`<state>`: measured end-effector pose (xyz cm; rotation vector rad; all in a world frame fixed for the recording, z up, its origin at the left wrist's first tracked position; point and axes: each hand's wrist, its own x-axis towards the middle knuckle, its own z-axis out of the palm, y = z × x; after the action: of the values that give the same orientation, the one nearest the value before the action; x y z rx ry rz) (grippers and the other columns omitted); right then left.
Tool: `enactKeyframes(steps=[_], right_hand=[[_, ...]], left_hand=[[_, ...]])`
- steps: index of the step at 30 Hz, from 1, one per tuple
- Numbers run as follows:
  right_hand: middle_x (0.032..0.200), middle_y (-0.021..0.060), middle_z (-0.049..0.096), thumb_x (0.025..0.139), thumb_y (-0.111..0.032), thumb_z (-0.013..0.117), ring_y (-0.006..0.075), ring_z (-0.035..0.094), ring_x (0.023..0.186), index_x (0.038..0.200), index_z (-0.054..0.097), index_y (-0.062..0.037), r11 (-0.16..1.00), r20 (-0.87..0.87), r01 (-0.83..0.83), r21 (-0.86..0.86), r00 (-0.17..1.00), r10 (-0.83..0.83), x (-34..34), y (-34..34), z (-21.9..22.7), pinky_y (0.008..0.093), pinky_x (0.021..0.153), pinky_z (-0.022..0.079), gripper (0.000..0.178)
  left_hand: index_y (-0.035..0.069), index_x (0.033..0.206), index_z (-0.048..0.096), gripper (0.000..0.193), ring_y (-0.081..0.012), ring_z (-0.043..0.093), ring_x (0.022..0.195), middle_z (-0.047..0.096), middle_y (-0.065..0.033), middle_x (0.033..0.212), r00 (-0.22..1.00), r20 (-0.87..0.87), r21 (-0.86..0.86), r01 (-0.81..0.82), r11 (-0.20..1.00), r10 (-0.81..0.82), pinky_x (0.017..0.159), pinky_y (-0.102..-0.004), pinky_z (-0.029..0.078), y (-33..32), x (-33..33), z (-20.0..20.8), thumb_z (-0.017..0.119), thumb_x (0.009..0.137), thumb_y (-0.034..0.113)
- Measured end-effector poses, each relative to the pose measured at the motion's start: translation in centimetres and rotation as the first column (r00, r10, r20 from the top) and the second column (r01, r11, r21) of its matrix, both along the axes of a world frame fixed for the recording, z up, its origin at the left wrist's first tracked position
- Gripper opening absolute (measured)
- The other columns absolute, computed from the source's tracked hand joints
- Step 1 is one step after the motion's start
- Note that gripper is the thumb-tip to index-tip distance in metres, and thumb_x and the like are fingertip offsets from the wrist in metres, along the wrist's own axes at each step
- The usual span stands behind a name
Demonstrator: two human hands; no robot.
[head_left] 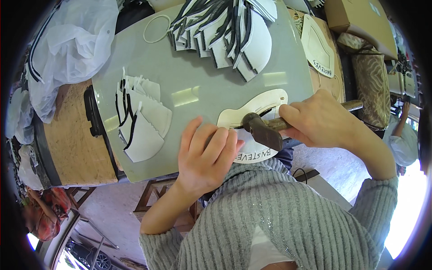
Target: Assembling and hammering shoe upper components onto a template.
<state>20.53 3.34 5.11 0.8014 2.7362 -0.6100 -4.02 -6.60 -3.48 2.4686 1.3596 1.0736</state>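
My right hand [315, 119] is closed round the wooden handle of a hammer [265, 132], its dark metal head above a cream shaped template board [245, 108]. Dark lettering runs along the board's near edge, and a black strip [266, 111] shows on it beside the hammer. My left hand [202, 155] is at the board's left side, fingers bent, with index finger and thumb close together by the strip's end. Whatever they pinch is hidden. Left of that hand lies a fanned stack of white curved pieces [146, 137] with black edging.
A larger pile of similar black-edged pieces [225, 38] covers the far part of the grey-green table [180, 72]. Another lettered template [317, 47] lies at the right. White plastic bags [81, 45] and a cardboard box [360, 24] flank the back. Other people sit at both sides.
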Motion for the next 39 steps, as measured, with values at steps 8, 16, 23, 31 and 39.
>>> enactKeyframes(steps=[8, 16, 23, 31, 39], right_hand=[[0.058, 0.0085, 0.058, 0.090, -0.038, 0.068, 0.0296, 0.060, 0.048, 0.084, 0.051, -0.0044, 0.999, 0.016, 0.031, -0.010, 0.999, -0.031, -0.4, -1.0, -0.3, 0.0408, 0.044, 0.044, 0.038], [0.059, 0.0080, 0.059, 0.092, -0.039, 0.066, 0.0281, 0.059, 0.047, 0.086, 0.051, -0.0040, 0.982, -0.011, 0.180, 0.048, 0.984, -0.180, -0.8, -3.5, -0.9, 0.0399, 0.041, 0.043, 0.038], [0.058, 0.0088, 0.059, 0.093, -0.038, 0.064, 0.0281, 0.059, 0.046, 0.085, 0.051, -0.0039, 0.974, 0.002, 0.224, 0.034, 0.974, -0.224, -1.6, -4.0, -1.0, 0.0398, 0.041, 0.044, 0.038], [0.059, 0.0101, 0.060, 0.097, -0.036, 0.059, 0.0288, 0.061, 0.048, 0.086, 0.051, -0.0023, 0.958, -0.005, 0.271, 0.093, 0.962, -0.272, -3.2, -5.0, -0.8, 0.0401, 0.042, 0.045, 0.037], [0.058, 0.0124, 0.061, 0.097, -0.035, 0.059, 0.0306, 0.063, 0.050, 0.087, 0.052, -0.0023, 0.934, -0.179, 0.348, 0.078, 0.927, -0.331, -2.2, -6.0, -1.0, 0.0411, 0.044, 0.046, 0.035]], left_hand=[[0.000, 0.099, 0.071, 0.036, -0.0256, 0.060, 0.087, 0.059, -0.0066, 0.102, 0.999, 0.026, -0.029, 0.024, 0.999, -0.023, 0.089, -0.0530, 0.053, -0.1, -0.2, -0.2, 0.085, 0.068, 0.010], [-0.001, 0.095, 0.069, 0.028, -0.0255, 0.061, 0.091, 0.060, -0.0085, 0.100, 0.999, 0.043, -0.050, 0.027, 0.998, -0.025, 0.091, -0.0507, 0.053, 0.1, -0.2, -0.1, 0.080, 0.072, 0.011], [0.000, 0.089, 0.068, 0.025, -0.0247, 0.063, 0.085, 0.063, -0.0088, 0.094, 0.995, 0.097, 0.014, 0.014, 1.000, -0.015, 0.084, -0.0485, 0.057, 0.3, -0.2, -0.3, 0.082, 0.070, 0.008], [0.001, 0.086, 0.069, 0.025, -0.0285, 0.066, 0.085, 0.066, -0.0085, 0.092, 0.998, 0.048, 0.080, -0.032, 0.996, 0.028, 0.083, -0.0463, 0.057, -0.1, 0.1, -0.3, 0.085, 0.069, 0.011], [0.001, 0.086, 0.069, 0.021, -0.0270, 0.067, 0.089, 0.068, -0.0089, 0.098, 0.998, -0.017, 0.053, -0.057, 0.997, 0.058, 0.084, -0.0429, 0.057, -1.1, -0.1, 0.0, 0.083, 0.073, 0.011]])
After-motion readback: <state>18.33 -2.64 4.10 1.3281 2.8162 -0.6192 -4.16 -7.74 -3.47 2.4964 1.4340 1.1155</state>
